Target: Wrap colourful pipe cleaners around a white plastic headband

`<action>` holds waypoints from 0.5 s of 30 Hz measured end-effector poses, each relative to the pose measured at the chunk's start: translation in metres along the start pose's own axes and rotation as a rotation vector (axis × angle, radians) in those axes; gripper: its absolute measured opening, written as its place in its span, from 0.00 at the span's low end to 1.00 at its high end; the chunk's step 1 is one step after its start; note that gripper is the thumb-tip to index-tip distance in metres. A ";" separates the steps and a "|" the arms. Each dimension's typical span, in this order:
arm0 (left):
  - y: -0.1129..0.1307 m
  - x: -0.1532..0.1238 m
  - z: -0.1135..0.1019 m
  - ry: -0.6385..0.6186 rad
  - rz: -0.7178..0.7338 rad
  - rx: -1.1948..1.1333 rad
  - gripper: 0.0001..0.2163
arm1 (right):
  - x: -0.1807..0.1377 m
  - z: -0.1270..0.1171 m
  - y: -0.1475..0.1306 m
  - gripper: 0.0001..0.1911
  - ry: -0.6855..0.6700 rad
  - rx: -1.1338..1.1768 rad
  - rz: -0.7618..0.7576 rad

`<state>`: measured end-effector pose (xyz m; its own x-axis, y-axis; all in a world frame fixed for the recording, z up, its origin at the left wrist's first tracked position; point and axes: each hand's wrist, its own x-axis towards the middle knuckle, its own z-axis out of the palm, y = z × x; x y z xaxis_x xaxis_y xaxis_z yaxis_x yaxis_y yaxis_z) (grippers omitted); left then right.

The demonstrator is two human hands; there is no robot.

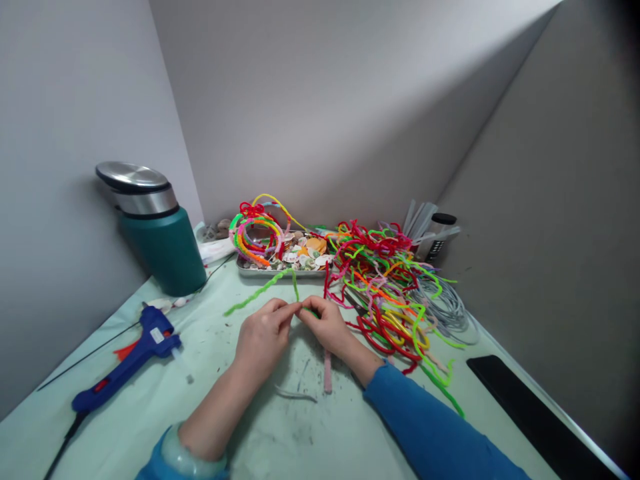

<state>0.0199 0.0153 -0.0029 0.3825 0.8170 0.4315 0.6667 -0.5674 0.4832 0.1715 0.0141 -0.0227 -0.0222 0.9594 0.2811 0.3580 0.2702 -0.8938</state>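
Note:
A light green pipe cleaner (264,291) rises from between my fingertips, bends sharply, and drops away to the left. My left hand (264,333) pinches it between thumb and forefinger. Closed on it from the other side is my right hand (327,325), its fingertips meeting those of the left. The fingers hide the stretch they grip. Below my right hand a flat pink strip (327,375) lies on the table, and a short grey piece of wire (296,395) rests nearer to me.
Tangled colourful pipe cleaners (375,257) heap at right, beside coiled grey wire (445,303). Behind my hands stands a metal tray (285,273) of small decorated pieces, with pipe-cleaner rings (257,237) on it. Left are a green bottle (163,250) and a blue glue gun (135,357).

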 end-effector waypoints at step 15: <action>-0.001 0.000 0.002 -0.009 -0.026 -0.002 0.14 | -0.003 0.001 -0.003 0.07 0.000 -0.046 -0.039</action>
<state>0.0201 0.0159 -0.0053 0.3707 0.8325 0.4116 0.6757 -0.5459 0.4955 0.1695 0.0104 -0.0214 -0.0375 0.9482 0.3155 0.3997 0.3036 -0.8649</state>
